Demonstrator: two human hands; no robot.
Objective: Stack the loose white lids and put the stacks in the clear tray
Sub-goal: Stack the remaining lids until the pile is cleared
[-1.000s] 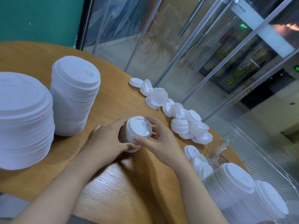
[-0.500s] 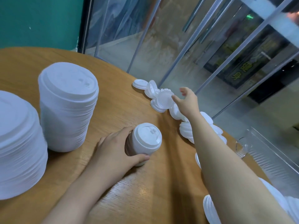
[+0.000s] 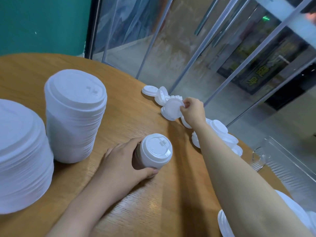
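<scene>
Lids (image 3: 217,129) lie loose along the far edge of the table (image 3: 119,106). My right hand (image 3: 193,111) pinches one lid (image 3: 173,106) by its rim there. My left hand (image 3: 123,161) curls round the small stack (image 3: 156,151) near the middle. I am picking up a lid; next I think it must go on that stack. The clear tray (image 3: 289,161) waits at the right edge.

Two bare, sleeveless forearms
</scene>
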